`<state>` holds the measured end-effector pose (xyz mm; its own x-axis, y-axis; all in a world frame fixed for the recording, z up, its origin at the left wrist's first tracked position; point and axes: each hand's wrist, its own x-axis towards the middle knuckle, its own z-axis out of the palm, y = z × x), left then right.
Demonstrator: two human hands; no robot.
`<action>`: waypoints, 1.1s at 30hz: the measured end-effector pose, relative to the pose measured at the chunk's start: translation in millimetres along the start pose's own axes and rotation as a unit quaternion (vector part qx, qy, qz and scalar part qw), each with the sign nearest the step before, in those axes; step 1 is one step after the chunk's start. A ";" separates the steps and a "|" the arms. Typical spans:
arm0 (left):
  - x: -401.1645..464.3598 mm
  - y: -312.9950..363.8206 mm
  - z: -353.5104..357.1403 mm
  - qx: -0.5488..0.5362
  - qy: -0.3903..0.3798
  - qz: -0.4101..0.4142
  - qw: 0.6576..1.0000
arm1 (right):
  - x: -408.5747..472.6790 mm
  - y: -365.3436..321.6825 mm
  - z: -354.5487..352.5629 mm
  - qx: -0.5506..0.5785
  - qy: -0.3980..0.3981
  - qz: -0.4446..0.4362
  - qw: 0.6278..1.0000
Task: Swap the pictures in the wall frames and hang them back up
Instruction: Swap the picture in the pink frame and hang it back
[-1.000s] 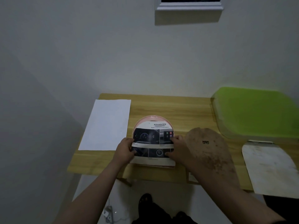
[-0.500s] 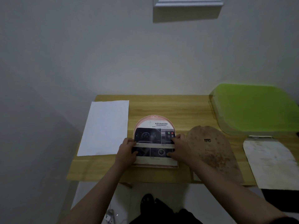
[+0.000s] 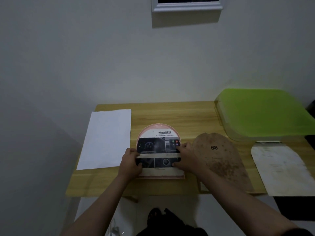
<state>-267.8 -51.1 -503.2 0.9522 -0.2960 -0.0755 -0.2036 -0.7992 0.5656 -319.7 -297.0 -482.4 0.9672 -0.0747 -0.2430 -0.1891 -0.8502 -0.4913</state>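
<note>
A pink arch-shaped frame [image 3: 158, 125] lies flat on the wooden table [image 3: 187, 114]. An arch-cut printed picture [image 3: 159, 143] headed "ADVANCED" lies inside it. My left hand [image 3: 132, 161] pinches the picture's left edge, my right hand [image 3: 185, 156] its right edge. A brown arch-shaped backing board [image 3: 219, 159] rests just right of the frame. Farther right lies a stained white arch-shaped sheet [image 3: 283, 167]. A white-framed picture [image 3: 187, 5] hangs on the wall above.
A blank white paper sheet [image 3: 105, 138] lies at the table's left end. A green-lidded plastic box [image 3: 262, 113] sits at the back right. The wall stands directly behind the table. Dark objects lie on the floor below [image 3: 167, 220].
The picture has settled lower into the pink frame and both hands have shifted slightly along its edges. The view has tilted a little.
</note>
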 end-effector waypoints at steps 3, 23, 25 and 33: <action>-5.4 17.6 2.4 -0.023 0.039 -0.045 0.998 | -6.6 2.9 -7.9 0.011 0.012 -0.010 1.000; -57.4 207.7 131.4 -0.058 -0.041 -0.042 0.997 | -119.6 171.5 -63.4 -0.006 0.069 0.157 0.985; -61.4 214.1 136.1 -0.041 -0.045 -0.056 0.997 | -123.3 177.5 -63.9 -0.001 0.062 0.149 0.987; -56.8 223.9 134.7 -0.079 -0.047 -0.109 0.990 | -118.0 179.6 -70.9 0.085 0.047 0.143 0.985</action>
<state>-398.2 -283.7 -483.0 0.9426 -0.1794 -0.2816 0.0492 -0.7596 0.6485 -455.8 -477.8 -482.6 0.8804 -0.3527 -0.3169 -0.4735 -0.6883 -0.5495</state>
